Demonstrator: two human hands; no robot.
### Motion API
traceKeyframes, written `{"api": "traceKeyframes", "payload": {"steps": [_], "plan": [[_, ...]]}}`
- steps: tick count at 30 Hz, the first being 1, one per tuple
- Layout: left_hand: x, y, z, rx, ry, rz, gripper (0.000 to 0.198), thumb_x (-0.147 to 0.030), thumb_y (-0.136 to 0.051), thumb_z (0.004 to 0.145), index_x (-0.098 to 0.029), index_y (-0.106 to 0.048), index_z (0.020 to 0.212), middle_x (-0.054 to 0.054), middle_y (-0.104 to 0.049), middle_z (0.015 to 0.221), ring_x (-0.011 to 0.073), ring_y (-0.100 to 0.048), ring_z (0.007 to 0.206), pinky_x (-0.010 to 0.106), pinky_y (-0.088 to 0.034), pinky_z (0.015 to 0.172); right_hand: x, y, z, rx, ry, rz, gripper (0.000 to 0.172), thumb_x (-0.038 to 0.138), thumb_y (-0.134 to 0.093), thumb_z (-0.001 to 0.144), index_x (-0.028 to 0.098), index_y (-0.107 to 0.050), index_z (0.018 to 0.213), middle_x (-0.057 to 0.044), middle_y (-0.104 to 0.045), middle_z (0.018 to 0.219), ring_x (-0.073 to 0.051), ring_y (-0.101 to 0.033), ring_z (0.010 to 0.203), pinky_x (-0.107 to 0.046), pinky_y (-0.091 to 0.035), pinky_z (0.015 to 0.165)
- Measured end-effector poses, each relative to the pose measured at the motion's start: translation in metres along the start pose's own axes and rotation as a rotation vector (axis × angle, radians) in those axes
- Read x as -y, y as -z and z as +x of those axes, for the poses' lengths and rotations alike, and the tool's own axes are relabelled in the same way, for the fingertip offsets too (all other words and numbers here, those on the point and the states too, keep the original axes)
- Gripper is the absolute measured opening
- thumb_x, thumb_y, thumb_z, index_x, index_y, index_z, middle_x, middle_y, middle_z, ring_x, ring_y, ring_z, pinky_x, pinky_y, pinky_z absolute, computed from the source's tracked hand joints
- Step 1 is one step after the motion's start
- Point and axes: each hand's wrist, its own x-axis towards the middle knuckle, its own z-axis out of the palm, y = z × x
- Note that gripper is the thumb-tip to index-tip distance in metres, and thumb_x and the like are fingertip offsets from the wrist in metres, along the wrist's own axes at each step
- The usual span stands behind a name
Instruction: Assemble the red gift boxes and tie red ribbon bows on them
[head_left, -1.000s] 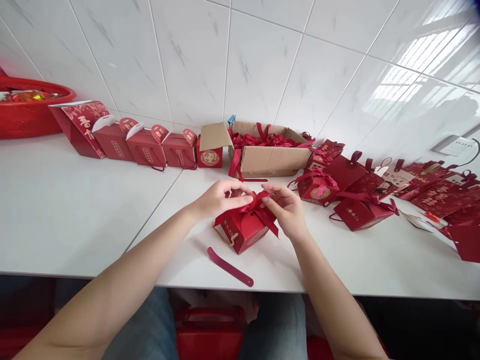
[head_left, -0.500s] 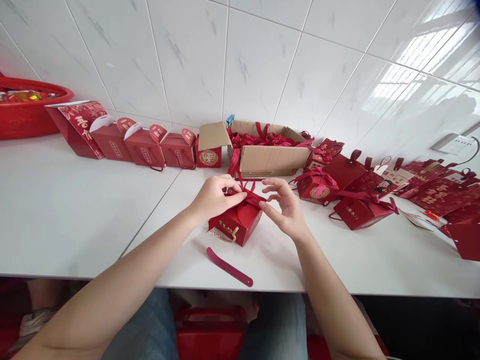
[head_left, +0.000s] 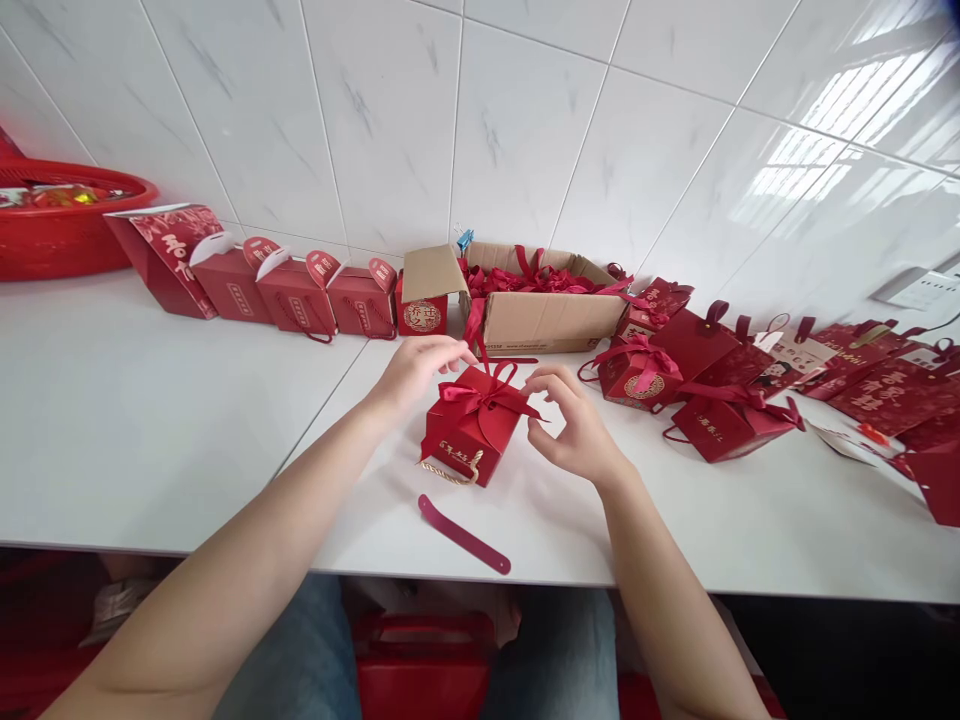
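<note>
We are keeping the red gift box at the centre of the frame, where it is sitting on the worktop beneath its ribbon bow. Our left hand is hovering at the bow's upper left, fingers loosely extended; our right hand is curving beside the ribbon's right tail, thumb and fingers parted.

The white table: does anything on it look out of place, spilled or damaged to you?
One mild oddity: a maroon strip lies loose near the table's front edge, seemingly attached to nothing. Also, the cardboard carton's open flap juts over a small red box. I see no spill or damage.
</note>
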Motion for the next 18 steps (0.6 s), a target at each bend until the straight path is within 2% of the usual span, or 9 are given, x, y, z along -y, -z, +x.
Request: {"api": "traceKeyframes", "payload": {"steps": [2,5,8,13,18], "plan": [[-0.001,-0.002,-0.003,0.097,-0.023,0.113,0.028,-0.044,-0.06,0.076,-0.018,-0.072,0.075,0.004,-0.064,0.078,0.0172,-0.055,0.076,0.03,-0.042,0.07,-0.003,0.001,0.0,-0.007,0.016,-0.019,0.028,0.007,-0.054,0.075,0.023,-0.057,0.098,-0.006,-0.057,0.098,-0.019,-0.057,0.09,-0.036,-0.051,0.078],[0.0,-0.006,-0.007,0.184,-0.097,0.282,0.032,-0.049,-0.068,0.071,-0.02,-0.072,0.083,0.003,-0.063,0.086,0.0184,-0.057,0.079,0.031,-0.044,0.073,-0.007,0.0,-0.001,-0.028,0.047,-0.038,0.018,0.01,-0.054,0.082,0.023,-0.062,0.092,-0.004,-0.06,0.087,-0.017,-0.059,0.079,-0.032,-0.052,0.071],[0.002,-0.009,-0.009,0.175,-0.137,0.345,0.034,-0.051,-0.07,0.069,-0.02,-0.072,0.084,0.003,-0.062,0.09,0.0189,-0.06,0.081,0.032,-0.046,0.073,-0.008,-0.001,-0.001,-0.065,0.086,-0.06,0.016,0.012,-0.055,0.085,0.023,-0.065,0.093,-0.004,-0.062,0.083,-0.016,-0.06,0.076,-0.031,-0.053,0.068],[0.003,-0.011,-0.01,0.122,-0.138,0.381,0.029,-0.047,-0.069,0.073,-0.019,-0.071,0.073,0.003,-0.062,0.084,0.0166,-0.059,0.074,0.031,-0.047,0.068,-0.001,0.003,0.0,-0.116,0.155,-0.02,0.016,0.013,-0.058,0.085,0.023,-0.068,0.093,-0.005,-0.062,0.083,-0.016,-0.061,0.075,-0.032,-0.054,0.067],[0.005,-0.011,-0.009,0.117,-0.169,0.38,0.024,-0.043,-0.068,0.076,-0.02,-0.072,0.072,0.003,-0.063,0.082,0.0164,-0.059,0.073,0.031,-0.048,0.071,0.004,0.004,-0.002,-0.037,0.196,0.09,0.02,0.011,-0.06,0.082,0.025,-0.07,0.092,-0.005,-0.066,0.084,-0.017,-0.065,0.075,-0.032,-0.056,0.065]]}}
